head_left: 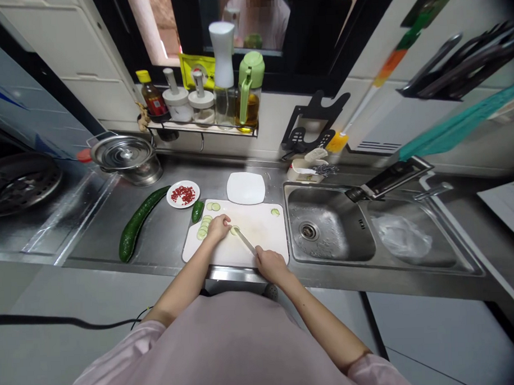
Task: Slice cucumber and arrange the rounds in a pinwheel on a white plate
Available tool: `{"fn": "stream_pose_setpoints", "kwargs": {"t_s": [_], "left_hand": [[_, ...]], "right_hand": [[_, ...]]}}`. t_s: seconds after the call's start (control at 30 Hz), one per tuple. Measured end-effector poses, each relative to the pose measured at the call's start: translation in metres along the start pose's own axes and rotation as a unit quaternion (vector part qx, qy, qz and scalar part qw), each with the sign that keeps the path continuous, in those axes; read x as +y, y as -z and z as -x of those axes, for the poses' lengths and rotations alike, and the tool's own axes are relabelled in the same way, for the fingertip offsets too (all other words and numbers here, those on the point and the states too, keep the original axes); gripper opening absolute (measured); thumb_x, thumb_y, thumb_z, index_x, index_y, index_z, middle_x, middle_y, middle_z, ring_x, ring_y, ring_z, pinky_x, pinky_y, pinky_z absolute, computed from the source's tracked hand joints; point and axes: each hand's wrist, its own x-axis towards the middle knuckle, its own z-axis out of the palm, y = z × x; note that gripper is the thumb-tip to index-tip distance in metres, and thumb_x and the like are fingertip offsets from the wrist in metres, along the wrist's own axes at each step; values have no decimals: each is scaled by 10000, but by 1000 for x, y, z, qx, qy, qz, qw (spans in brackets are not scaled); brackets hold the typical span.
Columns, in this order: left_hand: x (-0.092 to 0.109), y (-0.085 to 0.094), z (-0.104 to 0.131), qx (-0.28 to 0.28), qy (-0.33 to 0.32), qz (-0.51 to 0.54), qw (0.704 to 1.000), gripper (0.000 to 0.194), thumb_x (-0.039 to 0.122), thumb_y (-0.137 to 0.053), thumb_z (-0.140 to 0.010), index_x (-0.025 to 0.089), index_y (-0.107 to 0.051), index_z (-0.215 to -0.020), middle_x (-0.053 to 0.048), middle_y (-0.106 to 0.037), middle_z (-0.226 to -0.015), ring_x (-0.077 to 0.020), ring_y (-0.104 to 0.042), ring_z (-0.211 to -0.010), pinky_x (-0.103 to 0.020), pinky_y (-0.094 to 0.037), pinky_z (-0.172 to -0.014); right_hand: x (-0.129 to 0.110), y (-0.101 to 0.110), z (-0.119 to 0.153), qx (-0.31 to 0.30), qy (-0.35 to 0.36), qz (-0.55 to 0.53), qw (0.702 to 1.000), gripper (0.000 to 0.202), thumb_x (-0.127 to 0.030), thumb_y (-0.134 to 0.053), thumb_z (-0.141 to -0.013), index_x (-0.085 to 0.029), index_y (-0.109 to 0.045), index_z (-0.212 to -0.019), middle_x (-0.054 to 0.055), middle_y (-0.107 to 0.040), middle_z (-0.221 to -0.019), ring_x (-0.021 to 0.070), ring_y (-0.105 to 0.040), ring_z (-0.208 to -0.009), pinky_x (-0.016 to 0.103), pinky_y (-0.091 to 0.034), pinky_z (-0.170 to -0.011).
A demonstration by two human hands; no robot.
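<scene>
My right hand [271,265] is closed round the handle of a knife [245,242], its blade slanting up and left across the white cutting board [262,237]. At the blade's tip lies a thin cucumber slice [234,230]. Just left of it, my left hand [219,227] hovers over or rests on the board with bent fingers drawn together; anything between them is too small to make out. Several overlapping cucumber slices [204,227] lie left of that hand. More slices sit in the board's upper corners. A cut cucumber piece [197,211] lies beside the board's left edge.
A long whole cucumber [140,222] and a white plate of chopped red pieces [183,194] lie to the left. Behind the board is a white square plate [245,188]. A lidded pot [127,157] stands back left; the sink [329,223] adjoins on the right.
</scene>
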Motion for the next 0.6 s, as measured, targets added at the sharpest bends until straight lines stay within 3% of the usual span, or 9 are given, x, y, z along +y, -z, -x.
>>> {"fn": "stream_pose_setpoints", "kwargs": {"t_s": [0.6], "left_hand": [[-5,-3,-6,-7,-1,-20,1000,221,195,-660,-723,200,-656,-944,8,-660,-797,-129,-565,-701,-223,-373,-629]], "right_hand": [[-2,7,-9,-51,13,-3,999,261,-147,-380,-908,-156,-471,-1153,174,-670,-1019,268,-644,-960,321,-422,-723]]}}
